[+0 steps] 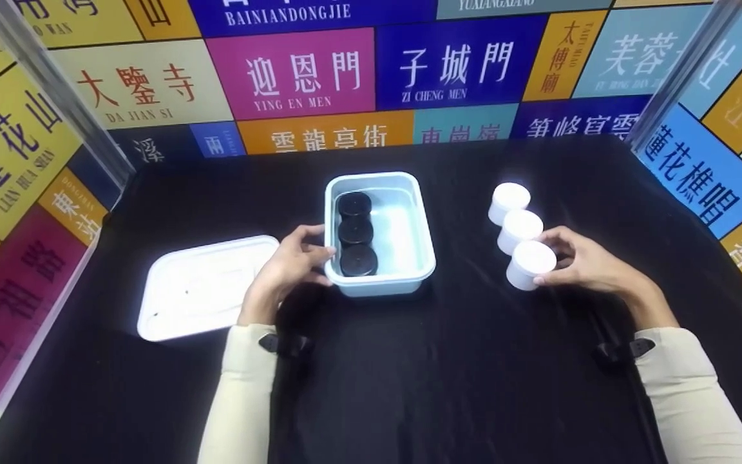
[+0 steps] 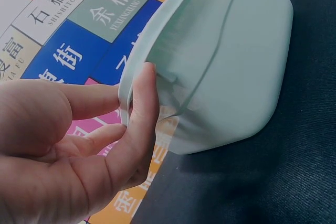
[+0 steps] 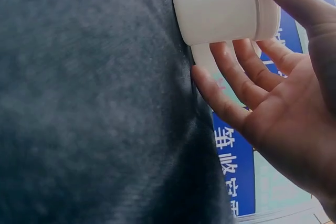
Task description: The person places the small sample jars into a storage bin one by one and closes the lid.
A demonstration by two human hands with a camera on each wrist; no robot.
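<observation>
A pale green plastic box (image 1: 403, 225) stands in the middle of the table in the head view. My left hand (image 1: 292, 261) pinches its left rim, and the left wrist view shows the finger and thumb on either side of that rim. Inside, along the left wall, several round black lids form a row, the nearest black lid (image 1: 359, 260) being closest to me. To the right, white lidded jars stand in a slanting line. My right hand (image 1: 580, 263) holds the nearest white jar (image 1: 531, 265) between thumb and fingers; in the right wrist view this jar (image 3: 220, 9) appears sideways.
A white box lid (image 1: 200, 290) lies left of the box, partly behind my left hand. Two more white jars, the middle jar (image 1: 520, 231) and the far jar (image 1: 509, 203), sit close behind the held one. Printed panels (image 1: 306, 74) border the black-covered table (image 1: 371, 374).
</observation>
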